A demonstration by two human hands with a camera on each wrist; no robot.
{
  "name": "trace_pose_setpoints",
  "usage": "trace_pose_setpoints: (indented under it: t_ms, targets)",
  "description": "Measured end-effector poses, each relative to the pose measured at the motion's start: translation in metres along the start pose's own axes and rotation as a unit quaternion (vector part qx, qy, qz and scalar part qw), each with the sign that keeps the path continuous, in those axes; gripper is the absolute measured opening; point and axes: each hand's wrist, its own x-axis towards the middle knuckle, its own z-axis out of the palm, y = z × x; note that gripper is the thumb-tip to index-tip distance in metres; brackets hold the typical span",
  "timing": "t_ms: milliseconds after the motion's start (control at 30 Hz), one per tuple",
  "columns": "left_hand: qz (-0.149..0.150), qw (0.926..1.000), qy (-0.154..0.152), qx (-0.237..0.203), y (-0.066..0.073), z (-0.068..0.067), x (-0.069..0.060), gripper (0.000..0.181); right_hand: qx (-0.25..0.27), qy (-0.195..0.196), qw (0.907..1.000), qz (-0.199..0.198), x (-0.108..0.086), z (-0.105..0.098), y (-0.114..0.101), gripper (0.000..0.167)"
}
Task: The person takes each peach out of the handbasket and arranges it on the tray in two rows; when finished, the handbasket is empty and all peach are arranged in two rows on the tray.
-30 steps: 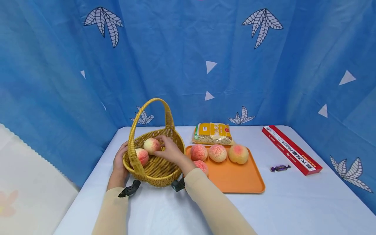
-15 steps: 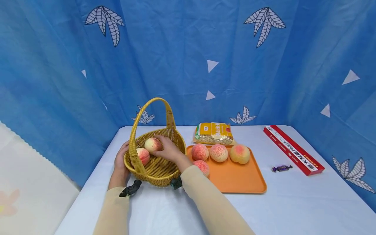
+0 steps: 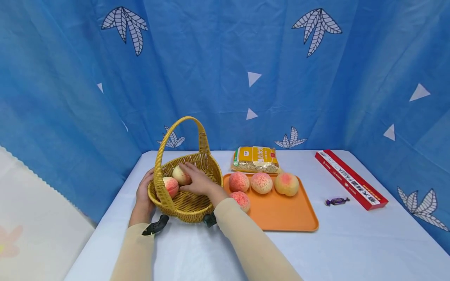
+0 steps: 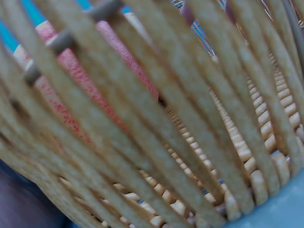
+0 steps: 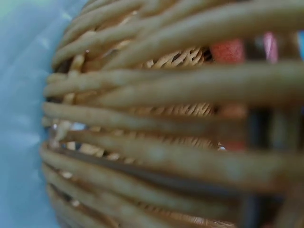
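A woven golden basket [image 3: 191, 203] with a tall arched handle stands on the left of the table. My left hand [image 3: 143, 193] holds its left side near the rim, partly hidden behind the handle. Inside the basket, my right hand [image 3: 199, 181] reaches over a pale peach [image 3: 180, 175], its fingers loosely extended along the fruit's right side. A redder peach [image 3: 171, 187] lies beside it, partly covered by the handle. Through the basket's weave, the left wrist view shows a speckled red peach [image 4: 71, 71]. The right wrist view is mostly filled by the basket wall [image 5: 142, 114].
To the right of the basket lies an orange tray [image 3: 284, 214] bearing several peaches [image 3: 261, 183]. Behind it is a yellow bag of pasta [image 3: 255, 159]. Farther right are a purple-wrapped candy [image 3: 337, 201] and a long red pasta box [image 3: 351, 179]. A blue curtain [image 3: 218, 78] encloses the back.
My right hand has loosened from the pale peach, its fingers straightening over it, and the peach has settled slightly left in the basket. My left hand stays on the basket.
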Motion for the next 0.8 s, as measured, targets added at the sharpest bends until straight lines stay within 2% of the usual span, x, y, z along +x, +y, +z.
trace_pose_setpoints:
  t_ms: [233,367,533,800]
  targets:
    - [0.000,1.0000,0.001,0.001,0.0001,0.0003,0.0003,0.041,0.002,-0.002,1.0000,0.000,-0.0008,-0.0003,0.0002,0.083]
    - [-0.006,1.0000,0.003,0.001,0.0004,0.0008,-0.0003,0.043,0.009,0.025,0.9996,-0.005,0.0005,0.0011,0.0025,0.073]
    - [0.000,1.0000,-0.002,-0.006,0.0014,0.0017,-0.0010,0.040,0.004,0.066,0.9978,-0.009,0.0007,0.0008,0.0012,0.057]
    - [0.014,0.9996,-0.012,-0.023,0.0005,-0.0002,0.0001,0.032,0.003,0.074,0.9972,-0.008,-0.0028,-0.0004,-0.0010,0.039]
